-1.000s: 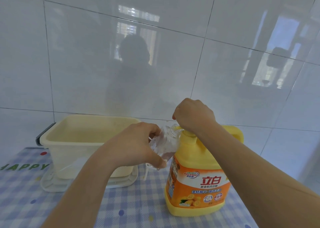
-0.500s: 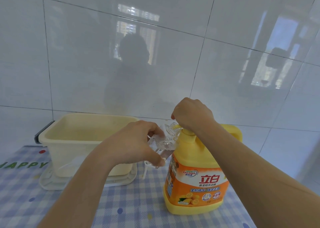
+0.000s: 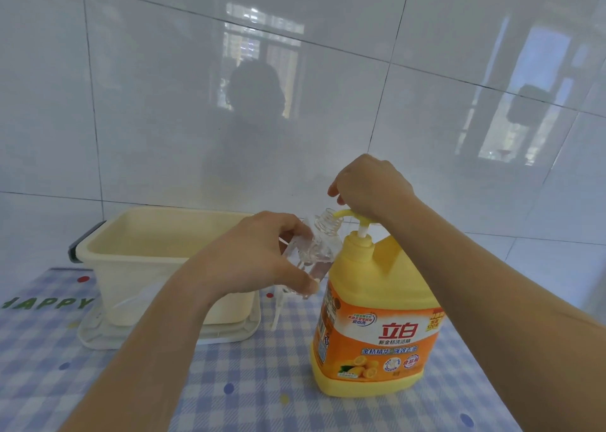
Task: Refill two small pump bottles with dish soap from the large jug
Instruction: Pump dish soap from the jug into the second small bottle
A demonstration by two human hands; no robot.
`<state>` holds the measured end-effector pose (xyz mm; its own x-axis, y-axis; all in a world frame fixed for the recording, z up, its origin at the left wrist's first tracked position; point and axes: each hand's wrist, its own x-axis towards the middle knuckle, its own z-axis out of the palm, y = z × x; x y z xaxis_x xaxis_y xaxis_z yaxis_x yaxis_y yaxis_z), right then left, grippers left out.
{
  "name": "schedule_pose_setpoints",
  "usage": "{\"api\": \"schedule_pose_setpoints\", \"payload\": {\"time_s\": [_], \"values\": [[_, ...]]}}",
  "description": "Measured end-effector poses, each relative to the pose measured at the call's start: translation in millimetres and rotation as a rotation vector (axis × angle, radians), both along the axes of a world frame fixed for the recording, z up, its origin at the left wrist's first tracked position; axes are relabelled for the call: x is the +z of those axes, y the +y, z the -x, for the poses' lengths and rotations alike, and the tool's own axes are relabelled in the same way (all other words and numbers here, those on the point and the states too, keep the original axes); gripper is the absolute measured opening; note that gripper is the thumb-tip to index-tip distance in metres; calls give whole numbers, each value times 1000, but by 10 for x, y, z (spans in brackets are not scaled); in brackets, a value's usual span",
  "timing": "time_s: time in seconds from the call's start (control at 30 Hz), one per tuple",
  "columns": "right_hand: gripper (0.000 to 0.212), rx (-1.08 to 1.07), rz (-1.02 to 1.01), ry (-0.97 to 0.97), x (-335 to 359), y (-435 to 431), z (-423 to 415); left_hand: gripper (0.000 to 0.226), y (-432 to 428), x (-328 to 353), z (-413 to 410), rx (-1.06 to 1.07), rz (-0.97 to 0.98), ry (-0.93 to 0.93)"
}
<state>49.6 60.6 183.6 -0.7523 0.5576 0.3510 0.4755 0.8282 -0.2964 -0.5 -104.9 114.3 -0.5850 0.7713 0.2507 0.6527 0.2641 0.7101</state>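
One bottle (image 3: pixel 323 244) in left hand (image 3: pixel 259 258) tilts toward jug (image 3: pixel 377 317).

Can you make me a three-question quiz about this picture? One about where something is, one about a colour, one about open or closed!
1. Where is the cream tub, compared with the soap jug?
A to its right
B to its left
C on top of it

2. What colour is the spout of the jug's pump?
A yellow
B green
C black

3. The small clear bottle is:
A capped
B lying on the table
C open, cap off

Answers:
1 B, the tub sits left of the jug.
2 A, the spout is yellow like the jug.
3 C, its bare threaded neck shows while the left hand holds it.
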Motion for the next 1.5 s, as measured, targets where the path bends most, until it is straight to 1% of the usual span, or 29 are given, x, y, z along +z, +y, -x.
{"api": "schedule_pose_setpoints", "payload": {"time_s": [0.07,0.13,0.23,0.37,0.5,0.67,0.83,1.0,1.17,1.5], "values": [[41,-9,1,68,95,-26,-50,55,2,14,-21,3,-8,-11],[43,-2,-1,77,137,-62,-80,58,16,20,-40,13,-14,-3],[46,9,6,62,127,-104,-86,59,21,14,-35,29,-27,7],[46,7,32,10,65,-84,-45,53,11,8,-17,10,-41,0],[45,22,-42,-87,28,-57,-17,50,17,-2,-32,-2,-40,-9],[44,19,-25,-142,-142,-10,22,46,36,-11,-59,-10,24,47],[34,-7,40,-96,-199,-22,12,44,9,-18,-46,-29,89,49],[41,2,28,-121,-198,-41,12,43,14,-8,-49,-38,93,51],[38,-8,51,-94,-189,-56,-2,49,24,-9,-41,-26,107,49],[40,-3,5,-137,-178,-58,7,44,24,-23,-26,-40,80,57]]}}
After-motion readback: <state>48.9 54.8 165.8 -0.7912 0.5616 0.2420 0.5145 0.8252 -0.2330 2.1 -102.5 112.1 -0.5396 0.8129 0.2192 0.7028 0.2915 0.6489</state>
